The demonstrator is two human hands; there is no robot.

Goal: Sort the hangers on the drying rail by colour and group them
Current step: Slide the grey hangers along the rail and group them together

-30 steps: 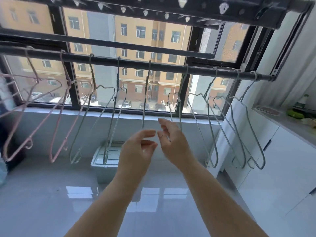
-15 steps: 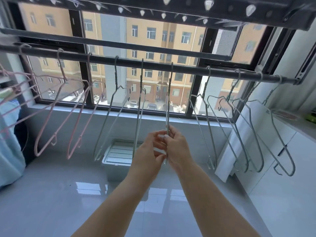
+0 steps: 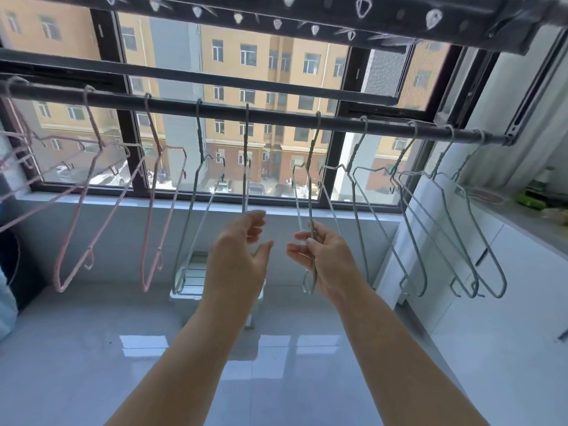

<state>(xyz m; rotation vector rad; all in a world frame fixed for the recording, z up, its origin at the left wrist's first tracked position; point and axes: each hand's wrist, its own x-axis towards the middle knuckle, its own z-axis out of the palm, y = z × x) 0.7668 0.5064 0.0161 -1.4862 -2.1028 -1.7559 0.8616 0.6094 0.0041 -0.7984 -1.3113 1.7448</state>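
Both hands are raised below the drying rail [image 3: 276, 116], which spans the window [image 3: 276, 87] from the left edge to a bracket at the right end. The right hand [image 3: 325, 256] grips the lower wire of a grey-green hanger [image 3: 311, 210] between thumb and fingers; its hook sits on the rail just right of the middle. The left hand [image 3: 239, 256] is open with fingers loosely curled, holding nothing, just below the bottom of a neighbouring grey-green hanger [image 3: 246, 167]. Pink hangers [image 3: 92, 216] are grouped along the left part of the rail, and more grey-green hangers [image 3: 430, 229] crowd the right end, overlapping one another. A pale plastic box [image 3: 190, 281] stands on the glossy floor [image 3: 92, 364] under the window sill, partly hidden by the left forearm. A white cabinet [image 3: 507, 287] runs along the right.
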